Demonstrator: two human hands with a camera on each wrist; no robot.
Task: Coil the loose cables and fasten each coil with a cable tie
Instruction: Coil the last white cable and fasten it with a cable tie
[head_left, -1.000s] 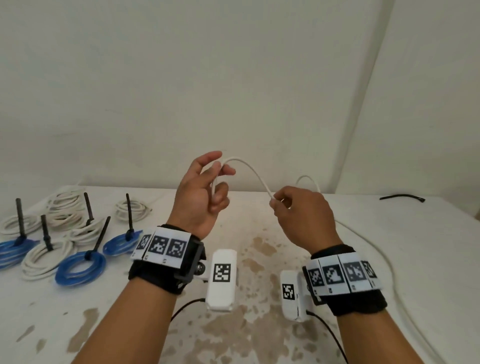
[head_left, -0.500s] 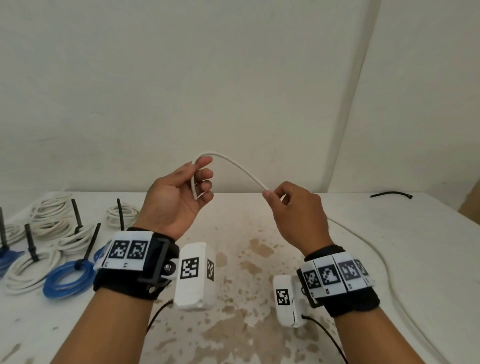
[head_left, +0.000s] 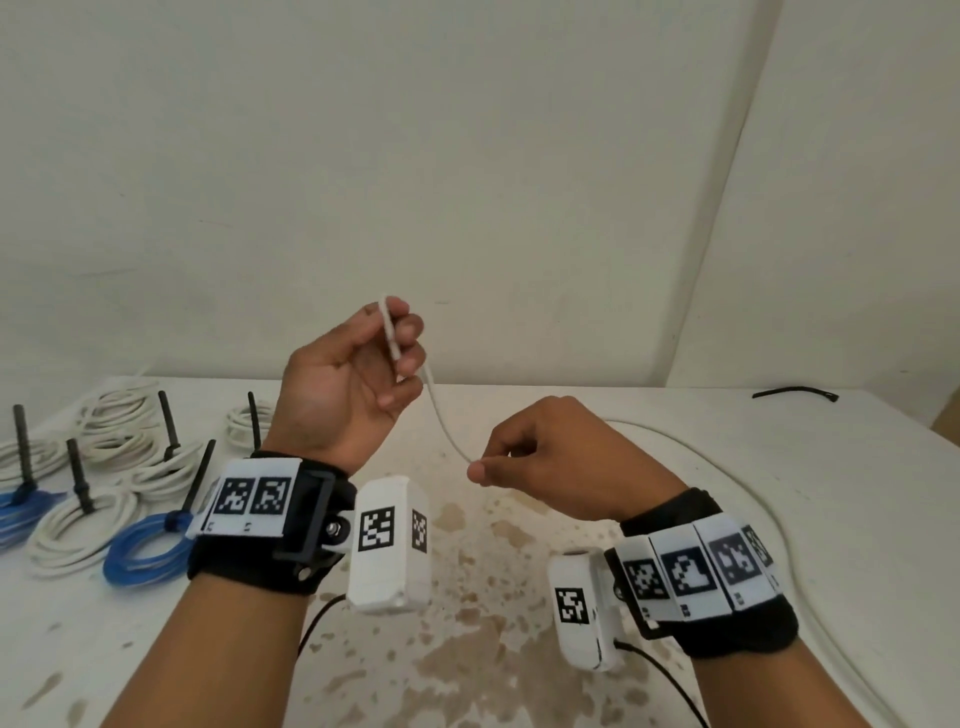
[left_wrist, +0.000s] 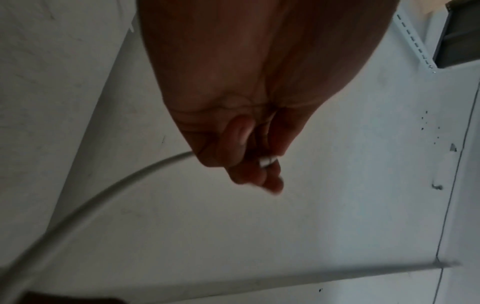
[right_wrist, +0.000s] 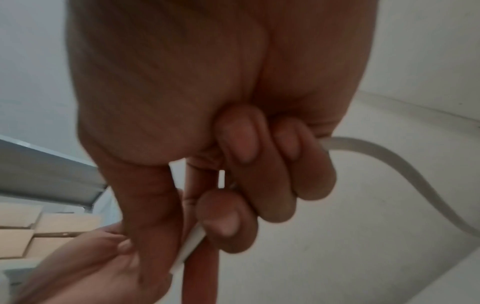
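Observation:
A loose white cable (head_left: 441, 421) hangs in a short sag between my two hands above the table. My left hand (head_left: 358, 374) is raised and holds the cable's end section upright between thumb and curled fingers; the left wrist view shows the white cable (left_wrist: 109, 185) leaving the fist. My right hand (head_left: 540, 462), lower and to the right, pinches the cable between thumb and forefinger, and the right wrist view shows the white cable (right_wrist: 192, 244) at that pinch. Beyond my right hand, the rest of the cable (head_left: 727, 467) trails in a wide curve over the table.
Several tied coils lie at the left: white coils (head_left: 78, 530) and blue coils (head_left: 145, 551), each with a black cable tie (head_left: 200, 480) sticking up. A loose black tie (head_left: 795, 392) lies at the far right. The white table (head_left: 857, 519) is stained in the middle.
My left hand has risen and turned, so the cable end now stands upright. My right hand has dropped lower, and the arch between the hands has become a downward sag.

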